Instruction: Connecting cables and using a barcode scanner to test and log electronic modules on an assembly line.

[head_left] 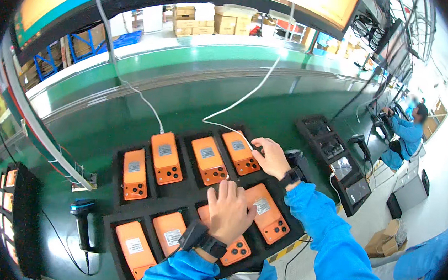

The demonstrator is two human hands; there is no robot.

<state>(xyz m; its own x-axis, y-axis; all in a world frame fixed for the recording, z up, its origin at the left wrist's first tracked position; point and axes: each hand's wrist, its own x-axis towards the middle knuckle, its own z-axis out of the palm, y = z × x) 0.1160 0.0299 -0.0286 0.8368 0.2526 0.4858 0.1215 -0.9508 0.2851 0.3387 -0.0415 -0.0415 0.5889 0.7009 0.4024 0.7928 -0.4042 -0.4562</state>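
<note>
Orange phones with camera lenses and white or grey labels lie back up in two black foam trays, an upper tray and a lower tray. My left hand reaches over a phone in the lower tray and hides much of it; its fingers are stretched and slightly apart. Beside it lies another phone. At the upper tray's right end, my right hand has thumb and fingers bent around the end of a white cable, next to a phone. Its plug is hidden.
A second white cable runs to a phone. A barcode scanner stands left, near another phone tray. Right are a black tray of dark devices and a seated person in blue. Monitors hang above.
</note>
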